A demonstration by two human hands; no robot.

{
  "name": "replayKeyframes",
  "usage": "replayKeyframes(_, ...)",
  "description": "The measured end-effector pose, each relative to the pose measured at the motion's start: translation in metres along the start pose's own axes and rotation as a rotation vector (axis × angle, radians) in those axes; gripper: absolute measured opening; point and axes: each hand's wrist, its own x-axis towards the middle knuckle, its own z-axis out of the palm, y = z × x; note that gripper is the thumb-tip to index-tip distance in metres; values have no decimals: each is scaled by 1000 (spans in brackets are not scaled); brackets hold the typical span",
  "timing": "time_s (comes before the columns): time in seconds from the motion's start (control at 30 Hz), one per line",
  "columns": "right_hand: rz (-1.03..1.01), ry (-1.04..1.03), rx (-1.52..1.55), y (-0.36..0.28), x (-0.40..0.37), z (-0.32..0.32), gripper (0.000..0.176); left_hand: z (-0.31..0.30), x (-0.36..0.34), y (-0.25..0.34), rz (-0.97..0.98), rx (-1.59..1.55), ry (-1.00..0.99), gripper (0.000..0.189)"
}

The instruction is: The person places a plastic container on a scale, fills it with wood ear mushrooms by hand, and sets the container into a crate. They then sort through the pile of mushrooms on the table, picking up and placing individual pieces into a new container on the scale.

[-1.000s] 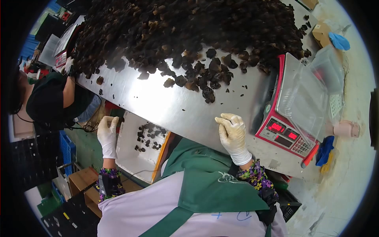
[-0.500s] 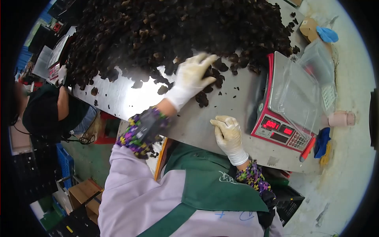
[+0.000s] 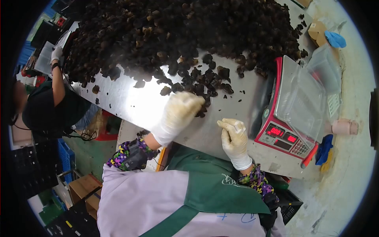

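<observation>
Left hand [image 3: 179, 112], in a white glove, lies palm-down on the steel bench [image 3: 130, 98] with its fingers curled over the near edge of a loose scatter of dark pieces [image 3: 205, 81]. From where I stand I cannot tell whether it grips any or only covers them. Right hand [image 3: 235, 136], gloved too, rests on the bench just beside the red scale [image 3: 282, 138], fingers drawn in against the thumb, and I can see nothing between them.

That scatter lies between the left hand and the great heap [image 3: 177, 27] of the same dried, shrivelled stuff, which covers the far side of the bench. The clear plastic tray [image 3: 302, 94] on the scale looks empty to me, though its display is lit.

By my reckoning the work is at an early point: a small lot sits apart from the heap, none of it has reached the scale, and nearly all the heap is unsorted. A co-worker [image 3: 47, 106] in a dark top stands at the left end of the bench.
</observation>
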Motion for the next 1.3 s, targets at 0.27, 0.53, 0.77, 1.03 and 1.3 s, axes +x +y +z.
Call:
replayKeyframes(0.27,7,77,-79,0,39,6,29,0,35,-59,-161,261,-2,21)
replayKeyframes(0.53,49,54,-80,4,51,3,27,-25,5,-43,-474,-629,169,11)
replayKeyframes(0.77,52,91,-229,15,102,10,33,-58,-27,-41,-790,-968,186,8)
replayKeyframes(1.03,210,13,-314,50,131,33,45,-110,-157,-83,-914,-37,813,24)
replayKeyframes(1.3,-53,-85,-132,-1,99,29,36,-42,-102,-30,-550,-14,346,52)
